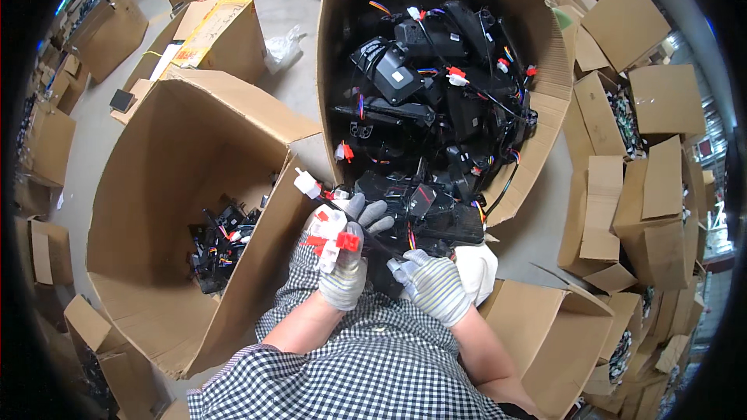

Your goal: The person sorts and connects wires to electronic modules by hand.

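From my remote view, the left hand (342,266) grasps red-and-white plugs (330,239) above the lap (306,284), seemingly to keep them bunched; the right hand's (438,286) grip I cannot tell. One white plug (306,183) points up-left, its long axis slanting down-right.

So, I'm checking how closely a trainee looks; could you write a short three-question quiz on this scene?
1. Which gloved hand has the bunch of white and red plastic connectors against it? A: right; B: left; C: neither.
2. True or false: the big brown cardboard box straight ahead shows more black plastic parts than the open brown cardboard box at near left.
3. What pattern covers the black-and-white fabric garment?
Key: 1. B, the left hand. 2. True. 3. Checked.
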`<state>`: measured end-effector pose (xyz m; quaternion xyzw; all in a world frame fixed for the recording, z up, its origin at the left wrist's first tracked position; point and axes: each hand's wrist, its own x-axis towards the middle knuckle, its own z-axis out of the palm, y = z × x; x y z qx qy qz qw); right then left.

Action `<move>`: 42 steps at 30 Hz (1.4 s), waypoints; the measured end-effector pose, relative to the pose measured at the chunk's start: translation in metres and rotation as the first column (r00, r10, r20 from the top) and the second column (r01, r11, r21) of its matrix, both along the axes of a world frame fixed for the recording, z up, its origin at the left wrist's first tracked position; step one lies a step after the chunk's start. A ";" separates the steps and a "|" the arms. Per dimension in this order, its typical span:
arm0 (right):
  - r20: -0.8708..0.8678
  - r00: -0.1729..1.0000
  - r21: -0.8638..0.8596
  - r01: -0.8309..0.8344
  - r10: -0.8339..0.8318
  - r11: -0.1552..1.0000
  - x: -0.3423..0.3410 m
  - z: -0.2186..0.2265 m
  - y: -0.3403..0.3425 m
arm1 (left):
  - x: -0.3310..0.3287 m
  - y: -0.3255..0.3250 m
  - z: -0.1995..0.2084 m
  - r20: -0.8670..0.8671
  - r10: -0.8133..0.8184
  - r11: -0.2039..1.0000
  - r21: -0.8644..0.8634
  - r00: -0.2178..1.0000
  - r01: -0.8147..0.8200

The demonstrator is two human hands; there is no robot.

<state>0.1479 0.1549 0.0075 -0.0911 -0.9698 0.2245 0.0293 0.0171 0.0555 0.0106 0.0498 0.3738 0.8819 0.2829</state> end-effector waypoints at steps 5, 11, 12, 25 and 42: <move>-0.084 0.996 -0.177 -0.024 0.009 0.984 0.005 0.003 0.002 | -0.005 -0.007 -0.022 -0.218 -0.042 0.997 -0.073 0.975 0.027; 0.112 0.877 -0.976 0.186 -0.468 0.115 0.016 0.051 0.014 | -0.007 -0.028 -0.040 -0.122 -0.401 0.885 -0.309 0.908 0.349; 0.099 0.871 -0.942 0.238 -0.480 0.237 0.014 0.063 0.019 | -0.007 -0.032 -0.050 -0.105 -0.466 0.847 -0.341 0.879 0.408; 0.099 0.899 -0.955 0.206 -0.426 0.213 0.002 0.073 0.029 | 0.012 -0.034 -0.074 -0.578 -0.533 0.793 -0.596 0.618 0.127; 0.481 0.628 -0.866 0.449 -0.611 -0.219 0.076 0.014 -0.005 | 0.023 -0.034 -0.053 -0.535 -0.790 0.591 -0.795 -0.298 -0.138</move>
